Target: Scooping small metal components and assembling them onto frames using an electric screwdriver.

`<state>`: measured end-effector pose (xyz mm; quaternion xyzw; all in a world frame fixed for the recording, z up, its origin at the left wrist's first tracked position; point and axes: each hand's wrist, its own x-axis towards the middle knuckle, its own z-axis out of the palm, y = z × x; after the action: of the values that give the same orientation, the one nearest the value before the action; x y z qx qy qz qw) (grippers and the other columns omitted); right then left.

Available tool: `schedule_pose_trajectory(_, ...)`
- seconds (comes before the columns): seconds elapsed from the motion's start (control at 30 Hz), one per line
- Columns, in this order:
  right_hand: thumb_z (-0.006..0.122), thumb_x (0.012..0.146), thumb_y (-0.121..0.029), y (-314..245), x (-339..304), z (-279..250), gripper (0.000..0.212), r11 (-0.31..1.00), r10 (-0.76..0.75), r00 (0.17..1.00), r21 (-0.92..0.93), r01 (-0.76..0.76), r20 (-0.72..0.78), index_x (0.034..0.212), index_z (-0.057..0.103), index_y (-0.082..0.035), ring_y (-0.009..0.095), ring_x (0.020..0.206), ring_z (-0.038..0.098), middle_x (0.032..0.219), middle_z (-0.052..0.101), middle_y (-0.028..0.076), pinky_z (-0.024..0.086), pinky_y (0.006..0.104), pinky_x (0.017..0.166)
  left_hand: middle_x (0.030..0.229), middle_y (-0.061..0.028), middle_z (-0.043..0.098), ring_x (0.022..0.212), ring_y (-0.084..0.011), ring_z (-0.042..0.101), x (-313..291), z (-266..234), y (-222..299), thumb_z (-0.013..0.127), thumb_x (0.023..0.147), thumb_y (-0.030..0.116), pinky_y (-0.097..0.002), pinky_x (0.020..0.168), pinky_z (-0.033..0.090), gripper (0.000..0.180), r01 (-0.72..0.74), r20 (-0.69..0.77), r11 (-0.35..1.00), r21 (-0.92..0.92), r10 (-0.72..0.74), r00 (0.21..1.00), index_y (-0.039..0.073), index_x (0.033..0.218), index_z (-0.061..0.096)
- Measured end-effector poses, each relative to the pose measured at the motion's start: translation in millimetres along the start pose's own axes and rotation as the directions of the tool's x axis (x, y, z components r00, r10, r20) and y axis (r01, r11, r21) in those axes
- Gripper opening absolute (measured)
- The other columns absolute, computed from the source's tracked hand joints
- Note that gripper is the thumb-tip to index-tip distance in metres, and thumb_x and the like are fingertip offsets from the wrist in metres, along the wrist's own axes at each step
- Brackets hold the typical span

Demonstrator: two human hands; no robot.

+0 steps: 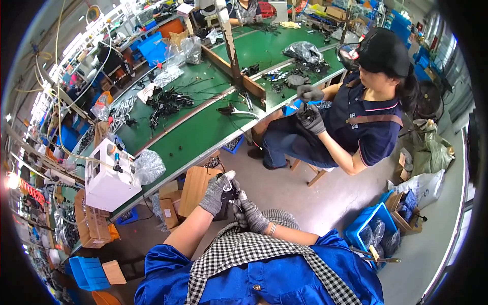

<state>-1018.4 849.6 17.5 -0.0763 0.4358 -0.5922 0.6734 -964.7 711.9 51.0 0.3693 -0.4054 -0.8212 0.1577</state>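
In front of my lap, both hands wear grey knitted gloves. My left hand [215, 195] is closed round a small black part [231, 193], its exact kind too small to make out. My right hand [251, 215] meets it from the right, fingers bent and pressed at the part's lower end. Beyond my hands is the green workbench [195, 133], with two tiny black pieces [175, 151] lying near its edge. A pair of white-handled pliers [239, 111] rests further along. Black cabled parts [170, 105] lie heaped toward the far left side.
A white machine box [109, 178] and a clear plastic bag [149, 166] occupy the bench's near left end. Cardboard boxes [195, 188] stand below. At right, a seated co-worker [351, 112] handles black parts. A blue crate [373, 226] sits on the floor at my right.
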Motion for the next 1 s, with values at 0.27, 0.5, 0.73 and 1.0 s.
schedule_pose_trajectory(0.27, 0.032, 0.084, -0.071, -2.3, 9.1, -5.1, 0.057, 0.977, 0.208, 0.978, 0.052, -0.206, -0.028, 0.068, 0.044, -0.018, 0.008, 0.033, 0.023, 0.046, 0.030, -0.007, 0.020, 0.0227, 0.033, 0.064, -0.0080, 0.062, 0.051, -0.0193, 0.059, 12.8, -4.5, -20.7, 0.067, 0.078, 0.023, -0.0311, 0.050, 0.051, 0.020, 0.044, -0.260, 0.998, -0.039, -0.053, 0.964, 0.006, 0.080, 0.058)
schedule_pose_trajectory(0.5, 0.031, 0.084, -0.072, 3.8, 15.5, -16.9, 0.057, 0.954, 0.276, 0.961, 0.118, -0.276, 0.016, 0.065, 0.041, -0.019, 0.009, 0.033, 0.022, 0.045, 0.028, -0.007, 0.019, 0.0233, 0.033, 0.063, -0.0083, 0.061, 0.050, -0.0194, 0.058, 20.0, -5.4, -38.0, 0.066, 0.078, 0.021, -0.0325, 0.047, 0.050, 0.019, 0.042, -0.311, 0.990, -0.137, -0.084, 0.947, 0.006, 0.084, 0.057)
schedule_pose_trajectory(0.73, 0.030, 0.084, -0.072, 10.3, 21.1, -24.2, 0.057, 0.949, 0.255, 0.967, 0.184, -0.255, 0.028, 0.065, 0.041, -0.019, 0.009, 0.033, 0.020, 0.044, 0.025, -0.007, 0.018, 0.0240, 0.033, 0.064, -0.0074, 0.062, 0.051, -0.0188, 0.059, 37.2, -16.7, -55.0, 0.067, 0.078, 0.021, -0.0313, 0.049, 0.050, 0.018, 0.004, -0.274, 0.999, -0.039, -0.014, 0.962, 0.008, 0.084, 0.058)
schedule_pose_trajectory(1.0, 0.030, 0.086, -0.070, 0.1, 21.8, -19.7, 0.057, 0.951, 0.303, 0.951, 0.049, -0.306, 0.057, 0.066, 0.043, -0.019, 0.009, 0.033, 0.021, 0.044, 0.028, -0.007, 0.019, 0.0250, 0.033, 0.066, -0.0076, 0.063, 0.052, -0.0197, 0.060, 30.8, -19.8, -26.8, 0.067, 0.078, 0.018, -0.0327, 0.051, 0.050, 0.016, 0.159, -0.214, 0.986, -0.047, -0.166, 0.963, 0.008, 0.087, 0.058)
